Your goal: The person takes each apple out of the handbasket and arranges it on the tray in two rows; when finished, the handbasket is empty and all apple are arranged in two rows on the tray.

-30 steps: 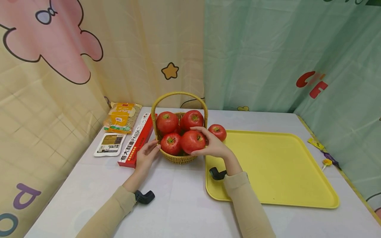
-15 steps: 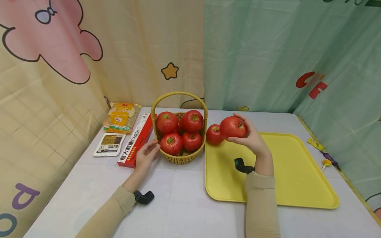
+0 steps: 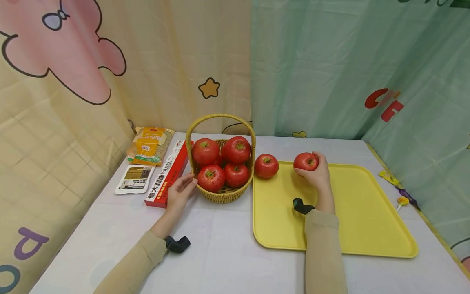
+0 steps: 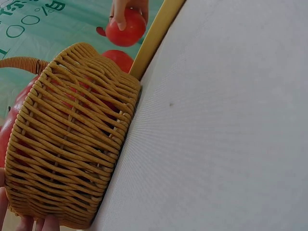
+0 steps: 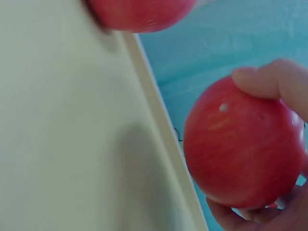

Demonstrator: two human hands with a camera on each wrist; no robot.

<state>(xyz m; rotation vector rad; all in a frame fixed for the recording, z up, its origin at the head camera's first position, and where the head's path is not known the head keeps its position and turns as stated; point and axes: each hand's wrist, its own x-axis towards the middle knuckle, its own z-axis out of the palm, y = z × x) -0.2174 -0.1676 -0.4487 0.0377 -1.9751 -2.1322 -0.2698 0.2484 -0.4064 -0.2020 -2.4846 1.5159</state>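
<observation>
My right hand [image 3: 318,175] holds a red apple [image 3: 305,161] over the back part of the yellow tray [image 3: 361,216]. In the right wrist view, thumb and fingers curve round that apple [image 5: 243,144], and a gap shows between it and the tray. A second apple [image 3: 266,166] sits at the tray's back left corner, beside the wicker basket [image 3: 223,198]. Several apples [image 3: 211,178] fill the basket under its arched handle. My left hand [image 3: 180,192] grips the basket's left side near the handle's foot; its fingertips [image 4: 50,224] show low in the left wrist view.
Left of the basket lie a red pasta box [image 3: 169,173], a white pouch [image 3: 135,179] and a yellow food bag [image 3: 150,145]. Small wrapped candies [image 3: 404,194] and a lollipop [image 3: 402,201] lie by the table's right edge. Curtains hang behind the table.
My right hand has lifted an apple out of the basket, carried it right and lowered it over the tray. The left hand has stayed at the basket.
</observation>
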